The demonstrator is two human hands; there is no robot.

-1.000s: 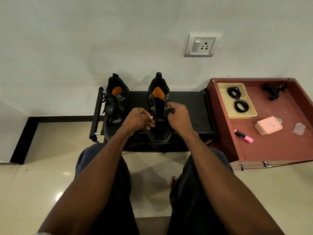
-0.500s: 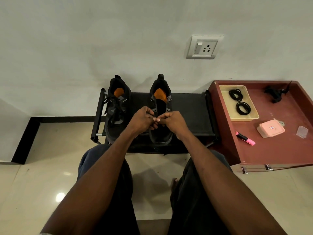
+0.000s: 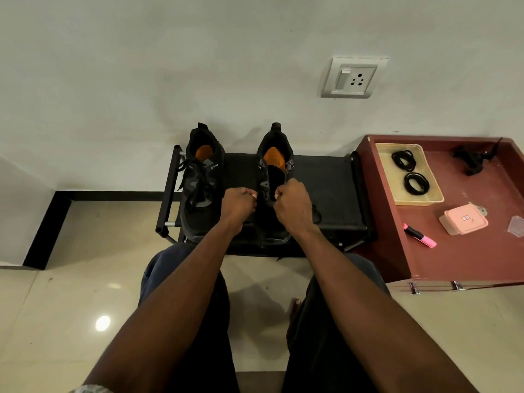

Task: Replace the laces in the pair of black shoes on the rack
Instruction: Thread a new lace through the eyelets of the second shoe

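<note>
Two black shoes with orange insoles stand side by side on a low black rack [image 3: 331, 182]. The left shoe [image 3: 202, 182] carries a loosely tied black lace. The right shoe [image 3: 273, 168] has its tongue laid open. My left hand [image 3: 238, 205] and my right hand [image 3: 293, 205] hover over its lower eyelets, fingers curled, each pinching a black lace [image 3: 269, 204] that runs between them. A loose bit of lace [image 3: 316, 215] lies on the rack to the right of the shoe.
A maroon cabinet top [image 3: 465, 256] stands right of the rack. On it are a cream tray [image 3: 433, 198] with two coiled black laces [image 3: 416, 183], a pink box [image 3: 463, 219], a pink highlighter [image 3: 419, 235] and a black clip. A wall socket [image 3: 353, 78] sits above.
My hands met over the right shoe half a second ago and have now drawn slightly apart, with the lace stretched between them.
</note>
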